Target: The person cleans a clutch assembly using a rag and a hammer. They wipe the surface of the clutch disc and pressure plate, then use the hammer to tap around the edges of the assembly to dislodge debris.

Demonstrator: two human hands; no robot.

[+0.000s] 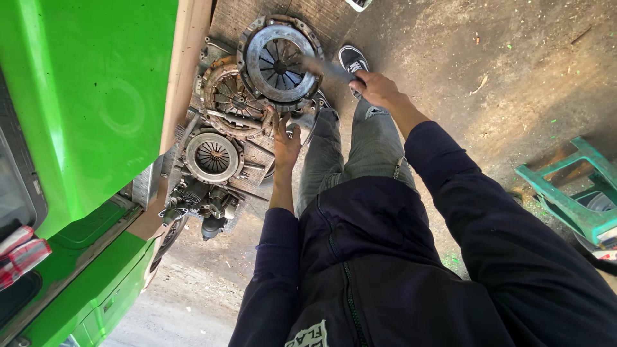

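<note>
Clutch pressure plate, round grey steel with radial spring fingers [280, 63], lies face-up at the far end of a wooden pallet [254, 168], just ahead of the left fingertips and level with the right fingers. Right hand [376, 88] is clenched around the handle of a grey metal tool [326, 68], motion-blurred, whose far end lies over the plate's rim; whether it touches the rim cannot be told. Left hand [285, 142] rests flat, fingers spread and released, on the pallet just below the plate, gripping nothing. Beside the left fingers, towards the bright green vehicle body [83, 96], lie a rusty brown clutch disc [229, 96] and a second, smaller grey pressure plate [212, 157]; behind that plate sits a cluster of dark greasy engine parts [207, 205]. Judged from the layout, the parts are already off the vehicle and set out, and work on the large plate appears under way, not finished: no fasteners or separated pieces are visible. A teal plastic crate [572, 193] stands well apart, out beyond the right arm
</note>
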